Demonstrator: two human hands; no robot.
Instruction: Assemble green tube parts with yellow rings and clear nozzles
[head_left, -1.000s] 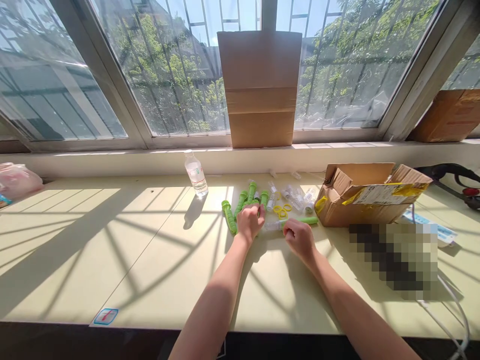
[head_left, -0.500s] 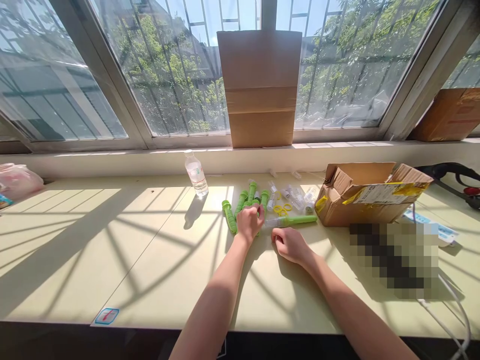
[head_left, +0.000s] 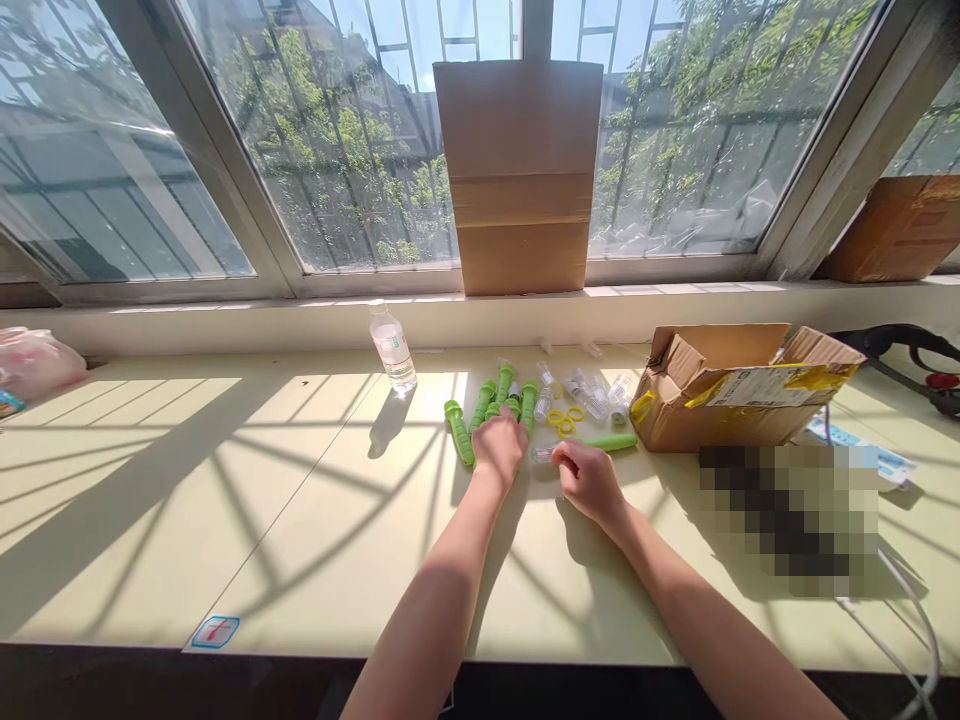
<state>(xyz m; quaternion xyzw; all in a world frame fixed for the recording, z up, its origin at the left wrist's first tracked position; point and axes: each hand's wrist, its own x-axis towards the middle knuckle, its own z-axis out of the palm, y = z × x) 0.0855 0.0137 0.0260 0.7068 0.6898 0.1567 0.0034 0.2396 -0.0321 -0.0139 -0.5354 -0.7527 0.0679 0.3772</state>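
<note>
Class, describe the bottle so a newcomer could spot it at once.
Start at the tall cardboard sheet by the window. Down and left, on the table, stands the clear bottle: see-through and apart, unlike the clustered green pieces.

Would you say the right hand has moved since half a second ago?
Yes, the right hand has moved slightly rightward and forward, closer to the cardboard box.

The left hand [head_left: 501, 442] and right hand [head_left: 591, 478] are bare, small beside the forearms, with smooth backs and rounded knuckles; the fingernails are too small to make out. Both wrists are bare and narrow. The left forearm [head_left: 431, 590] and right forearm [head_left: 701, 605] are uncovered too, slender and smooth, widening evenly toward the near edge.
</note>
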